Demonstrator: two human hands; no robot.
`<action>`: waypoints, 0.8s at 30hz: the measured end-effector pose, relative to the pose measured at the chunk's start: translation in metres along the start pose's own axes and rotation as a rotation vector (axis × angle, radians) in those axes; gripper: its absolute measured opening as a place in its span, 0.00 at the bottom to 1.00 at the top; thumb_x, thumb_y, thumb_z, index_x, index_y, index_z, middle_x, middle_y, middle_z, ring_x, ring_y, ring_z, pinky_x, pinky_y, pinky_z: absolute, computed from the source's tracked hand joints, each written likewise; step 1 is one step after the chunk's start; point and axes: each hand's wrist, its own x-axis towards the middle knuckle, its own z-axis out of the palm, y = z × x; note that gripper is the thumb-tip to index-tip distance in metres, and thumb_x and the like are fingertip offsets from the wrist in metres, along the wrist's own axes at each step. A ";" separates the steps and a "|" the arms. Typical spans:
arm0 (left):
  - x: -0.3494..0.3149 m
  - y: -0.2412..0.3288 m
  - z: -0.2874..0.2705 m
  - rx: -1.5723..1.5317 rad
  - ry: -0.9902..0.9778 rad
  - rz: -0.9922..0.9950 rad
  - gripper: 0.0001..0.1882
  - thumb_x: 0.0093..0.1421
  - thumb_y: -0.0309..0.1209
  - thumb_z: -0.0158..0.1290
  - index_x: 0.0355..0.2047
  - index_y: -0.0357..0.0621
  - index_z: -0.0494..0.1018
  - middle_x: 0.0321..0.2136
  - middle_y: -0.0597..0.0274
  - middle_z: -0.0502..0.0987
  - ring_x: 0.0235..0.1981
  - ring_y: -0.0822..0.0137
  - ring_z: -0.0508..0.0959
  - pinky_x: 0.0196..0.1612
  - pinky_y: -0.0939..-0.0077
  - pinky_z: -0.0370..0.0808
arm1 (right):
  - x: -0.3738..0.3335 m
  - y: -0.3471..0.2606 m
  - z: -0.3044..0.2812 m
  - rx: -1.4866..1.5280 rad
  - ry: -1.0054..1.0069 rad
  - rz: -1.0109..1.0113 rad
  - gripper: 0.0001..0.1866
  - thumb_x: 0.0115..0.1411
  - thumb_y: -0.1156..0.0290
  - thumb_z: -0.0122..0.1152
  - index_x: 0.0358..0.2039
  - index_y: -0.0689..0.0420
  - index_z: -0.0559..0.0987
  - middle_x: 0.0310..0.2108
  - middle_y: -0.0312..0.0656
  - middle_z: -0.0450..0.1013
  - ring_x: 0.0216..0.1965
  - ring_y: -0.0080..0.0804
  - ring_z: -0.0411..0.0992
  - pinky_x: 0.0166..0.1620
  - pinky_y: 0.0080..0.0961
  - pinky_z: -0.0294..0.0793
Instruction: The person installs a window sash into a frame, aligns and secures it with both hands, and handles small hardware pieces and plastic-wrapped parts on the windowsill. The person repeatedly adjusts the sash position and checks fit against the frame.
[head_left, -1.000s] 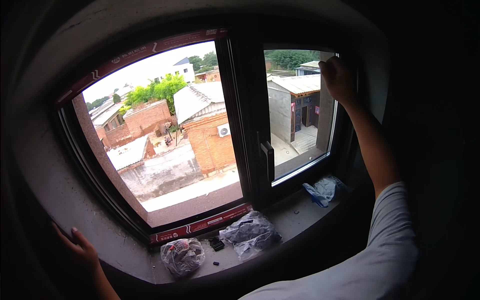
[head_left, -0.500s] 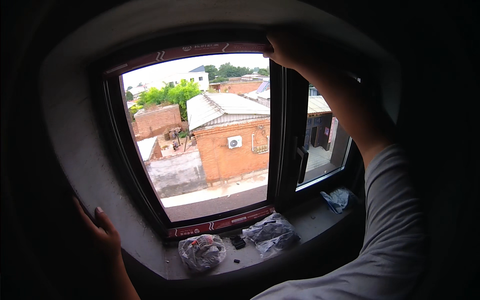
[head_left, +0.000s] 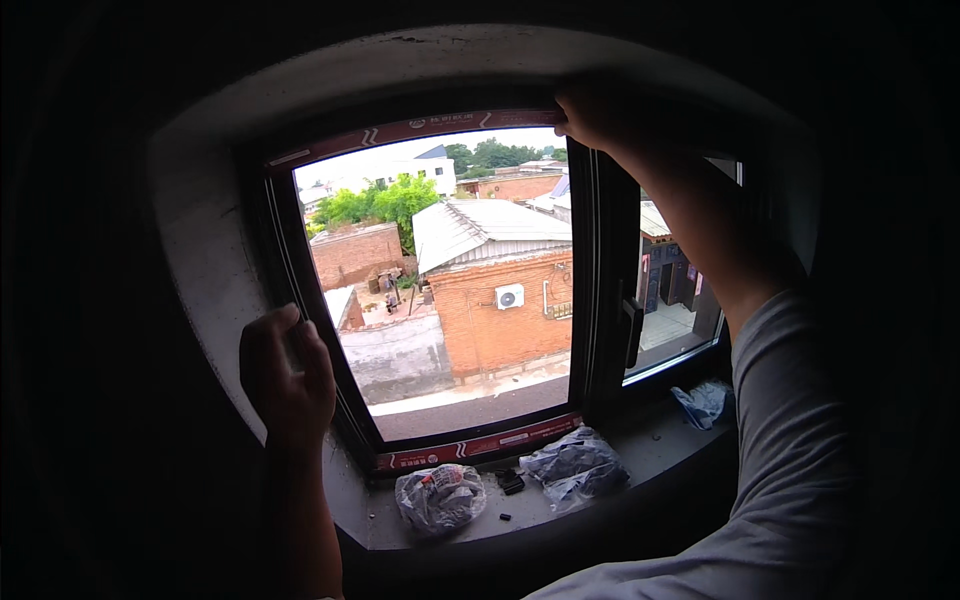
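Observation:
The dark window frame (head_left: 586, 300) stands in front of me, with red printed film along its top strip (head_left: 440, 126) and bottom strip (head_left: 480, 441). High up, my right hand (head_left: 590, 122) is closed at the frame's upper edge, where the top strip meets the upright. Its fingertips are in shadow, and part of their hold is hidden. My left hand (head_left: 290, 375) is raised beside the frame's left upright (head_left: 305, 300). Its fingers are curled with a gap to the thumb, and nothing shows between them.
On the sill (head_left: 385, 525) lie a crumpled clear plastic bag (head_left: 440, 498), a second bag of dark pieces (head_left: 575, 468), small black pieces (head_left: 510, 482) and a bluish plastic wrapper (head_left: 703, 402). A black window handle (head_left: 632, 325) juts from the right sash. Brick houses stand outside.
My left hand has come up and right, from the edge of the left wall to beside the frame, its fingers more curled. My right hand stays at the frame's top. The whole view has shifted.

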 end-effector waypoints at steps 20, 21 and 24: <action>0.194 -0.046 0.167 0.344 -0.281 0.165 0.26 0.58 0.37 0.67 0.52 0.43 0.71 0.47 0.50 0.77 0.48 0.52 0.79 0.51 0.56 0.78 | -0.008 0.016 0.024 0.072 0.137 -0.137 0.17 0.62 0.56 0.69 0.41 0.56 0.81 0.32 0.43 0.80 0.35 0.40 0.81 0.40 0.38 0.83; 0.195 -0.050 0.165 0.312 -0.268 0.183 0.26 0.58 0.38 0.67 0.53 0.43 0.71 0.48 0.50 0.77 0.49 0.51 0.79 0.52 0.55 0.78 | -0.010 0.015 0.026 0.085 0.204 -0.137 0.18 0.62 0.56 0.69 0.43 0.56 0.80 0.33 0.43 0.80 0.36 0.40 0.81 0.40 0.38 0.83; 0.193 -0.067 0.168 0.536 0.054 0.458 0.21 0.60 0.40 0.66 0.47 0.44 0.73 0.41 0.51 0.79 0.41 0.53 0.81 0.43 0.58 0.79 | -0.016 0.015 0.028 0.004 0.308 -0.133 0.19 0.62 0.56 0.69 0.45 0.55 0.79 0.36 0.44 0.80 0.39 0.42 0.81 0.42 0.39 0.83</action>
